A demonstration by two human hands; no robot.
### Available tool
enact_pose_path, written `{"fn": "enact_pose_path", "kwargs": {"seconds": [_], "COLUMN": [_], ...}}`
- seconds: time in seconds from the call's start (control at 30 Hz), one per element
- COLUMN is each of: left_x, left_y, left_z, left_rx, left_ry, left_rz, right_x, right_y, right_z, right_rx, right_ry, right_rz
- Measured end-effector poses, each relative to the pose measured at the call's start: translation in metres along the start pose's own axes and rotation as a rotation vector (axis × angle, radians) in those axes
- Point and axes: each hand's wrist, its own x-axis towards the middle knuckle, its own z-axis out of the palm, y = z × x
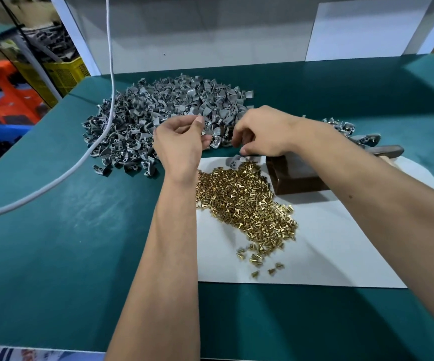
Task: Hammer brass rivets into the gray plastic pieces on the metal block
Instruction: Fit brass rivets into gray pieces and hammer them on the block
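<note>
The gray plastic pieces (163, 113) lie in a big loose heap at the far left-middle of the green tabletop (54, 230), and the brass rivets (244, 204) are spread in a second heap on a white sheet (340, 243) nearer the person. The metal block (296, 178) sits at the far edge of that sheet, just right of the rivets, with the right forearm crossing above it.

Both hands work at the near edge of the gray heap. The left hand (182, 142) has its fingers curled with thumb and forefinger drawn close, as if pinching something small — what it holds, if anything, is too small to tell. The right hand (260, 134) has its fingers curled downward toward a gray piece (234, 160) at the sheet's edge; whether they grip it is hidden.

Risks from here, as I judge them: the rivets are tiny and loose, so a forearm or wrist sweeping low could scatter them off the sheet. A rivet seated crooked would likely bend or split the plastic under a blow. The hammer (385, 151) lies behind the right arm, half hidden — reaching back for it could knock the block or the small pile of pieces (340, 126) beside it. The white cable (101, 142) draped over the gray heap could drag pieces along if tugged.
</note>
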Motion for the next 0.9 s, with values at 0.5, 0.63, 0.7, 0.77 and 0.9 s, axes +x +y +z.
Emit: {"fn": "enact_pose_path", "kwargs": {"seconds": [0.5, 0.63, 0.7, 0.77, 0.9], "left_x": [-0.008, -0.008, -0.008, -0.008, -0.01], "left_y": [0.008, 0.006, 0.005, 0.004, 0.003], "left_z": [0.002, 0.002, 0.003, 0.004, 0.008], "left_rx": [-0.099, -0.115, -0.139, -0.163, -0.212], "left_ry": [-0.257, -0.211, -0.2, -0.193, -0.188], "left_rz": [-0.149, -0.119, -0.117, -0.122, -0.132], "right_x": [0.022, 0.024, 0.024, 0.025, 0.016], "right_y": [0.01, 0.008, 0.007, 0.005, 0.004], "right_z": [0.007, 0.006, 0.006, 0.006, 0.005], "right_rx": [-0.126, -0.106, -0.109, -0.13, -0.03], "right_ry": [-0.064, -0.091, -0.101, -0.104, 0.031], "right_rz": [0.028, -0.008, -0.015, -0.019, -0.04]}}
